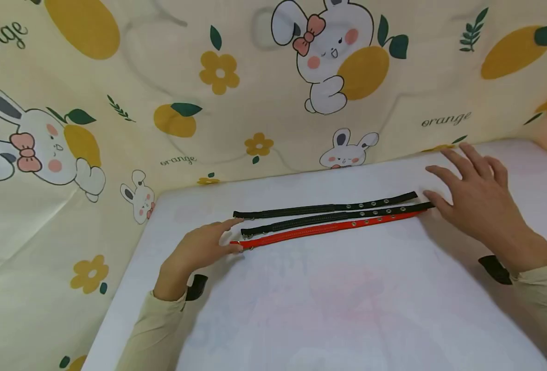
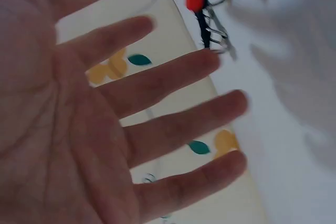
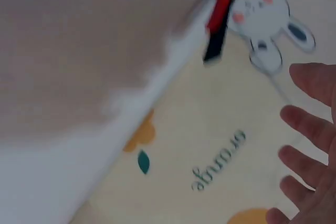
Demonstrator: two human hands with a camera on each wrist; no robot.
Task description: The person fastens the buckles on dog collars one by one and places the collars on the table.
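Three narrow pet collars lie side by side on the white table. The farthest is a black collar, then comes a second black collar, and nearest is a red collar. Metal eyelets line their right parts; buckles sit at the left ends. My left hand is at those buckle ends, fingers extended, the thumb tip at the red collar's end; whether it touches cannot be told. My right hand hovers by the right ends with fingers spread, holding nothing. In the right wrist view, the red collar overlaps a black one.
A cream cloth printed with rabbits, oranges and flowers stands behind the table and along its left side. Dark bands show at both wrists, beside the pale sleeves.
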